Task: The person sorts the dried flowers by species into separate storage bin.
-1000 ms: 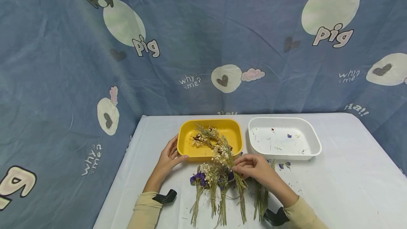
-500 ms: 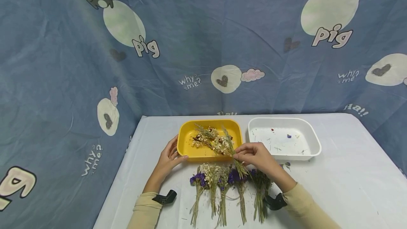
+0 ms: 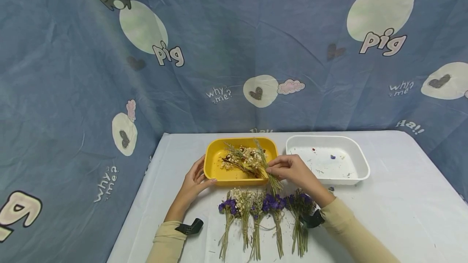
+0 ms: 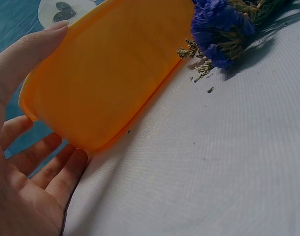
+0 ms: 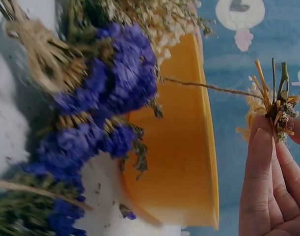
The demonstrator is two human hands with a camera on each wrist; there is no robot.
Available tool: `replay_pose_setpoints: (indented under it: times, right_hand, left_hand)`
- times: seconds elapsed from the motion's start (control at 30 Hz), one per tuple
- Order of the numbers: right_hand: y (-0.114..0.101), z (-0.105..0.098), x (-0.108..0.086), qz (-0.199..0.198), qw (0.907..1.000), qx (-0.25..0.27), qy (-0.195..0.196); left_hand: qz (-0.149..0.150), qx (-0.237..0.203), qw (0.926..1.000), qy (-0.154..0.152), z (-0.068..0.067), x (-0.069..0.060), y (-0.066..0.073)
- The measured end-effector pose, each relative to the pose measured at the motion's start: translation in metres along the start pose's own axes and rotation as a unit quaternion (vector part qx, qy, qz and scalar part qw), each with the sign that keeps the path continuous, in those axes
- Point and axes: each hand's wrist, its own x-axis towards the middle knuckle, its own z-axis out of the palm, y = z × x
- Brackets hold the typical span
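My left hand (image 3: 193, 180) holds the left front corner of a yellow tray (image 3: 230, 182); in the left wrist view its thumb lies along the rim and its fingertips meet the end wall. Over the tray's right front edge, my right hand (image 3: 291, 169) pinches a small bunch of dried flowers (image 3: 272, 180) by its stems. In the right wrist view the cut stem ends (image 5: 280, 98) stick out between thumb and fingers. Other dried flowers (image 3: 239, 157), cream and brown, lie in the tray, partly overlapped by the held bunch.
Several dried-flower bundles lie in a row before the tray, among them a purple one (image 3: 228, 206), a cream one (image 3: 243, 210) and a dark purple one (image 3: 300, 210). A white tray (image 3: 360, 175) with loose petals stands at right. A patterned curtain (image 3: 204, 104) hangs behind.
My right hand has moved up and away from me with the bunch, from above the row of bundles to over the yellow tray's right front edge. The left hand stays put.
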Motion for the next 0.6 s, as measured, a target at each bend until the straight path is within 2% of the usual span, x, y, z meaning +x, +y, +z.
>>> replay_pose_setpoints:
  times: [0.6]
  right_hand:
    - [-0.004,-0.003,0.039,0.021,0.9978,-0.063,-0.007]
  left_hand:
    - [0.004,0.008,1.0,0.004,0.0,0.001,-0.002]
